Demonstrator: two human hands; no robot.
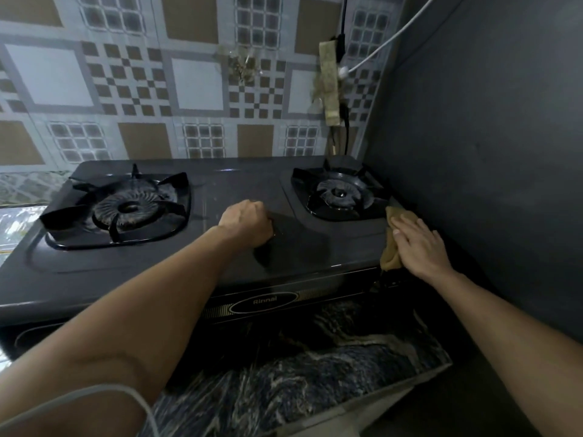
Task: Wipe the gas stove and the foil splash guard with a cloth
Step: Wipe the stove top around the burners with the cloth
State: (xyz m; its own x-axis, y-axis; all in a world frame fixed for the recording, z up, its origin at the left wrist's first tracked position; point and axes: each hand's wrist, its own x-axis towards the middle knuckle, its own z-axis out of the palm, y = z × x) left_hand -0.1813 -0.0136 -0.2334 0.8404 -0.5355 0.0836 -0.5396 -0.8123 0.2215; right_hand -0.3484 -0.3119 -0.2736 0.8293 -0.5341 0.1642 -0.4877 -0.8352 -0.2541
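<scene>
Patterned foil [195, 86] backs a dark two-burner stove [220, 263] set on a marbled counter [315, 389], with a grey wall [489, 152] at its right. At the stove's right front corner, beside the right burner [342, 193], a tan cloth [391, 244] lies under the right hand [419, 244], whose straight fingers press flat on it. Cloth shows past the fingertips and along the hand's left edge. The left hand [247, 222], curled into a fist and holding nothing visible, rests on the stove top between the burners.
</scene>
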